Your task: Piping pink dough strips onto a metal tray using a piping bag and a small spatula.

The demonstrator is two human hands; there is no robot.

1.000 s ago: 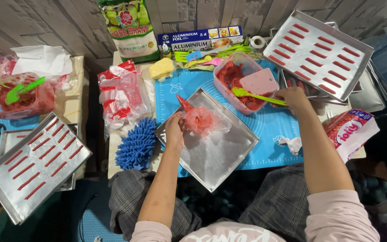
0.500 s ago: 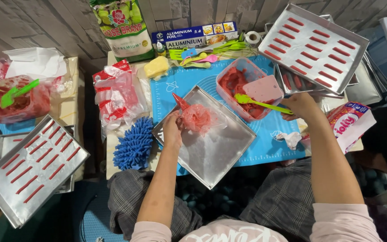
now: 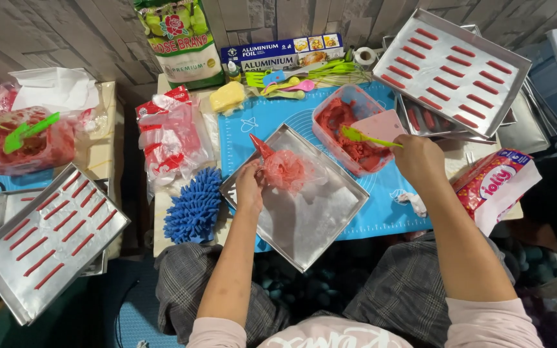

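Since a moment ago our right hand (image 3: 418,159) has stayed at the pink tub (image 3: 346,125) of red paste, fingers closed around the green spatula (image 3: 363,136). Our left hand (image 3: 250,187) pinches the red piping bag (image 3: 283,167) on the metal tray (image 3: 304,229), forearm stretched forward.

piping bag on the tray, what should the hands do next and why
Probably carry a scoop of red paste over to the piping bag. The left hand holds the bag on the empty metal tray, and it looks only partly filled. The right hand holds the green spatula with its blade in the tub of red paste, right beside the bag.
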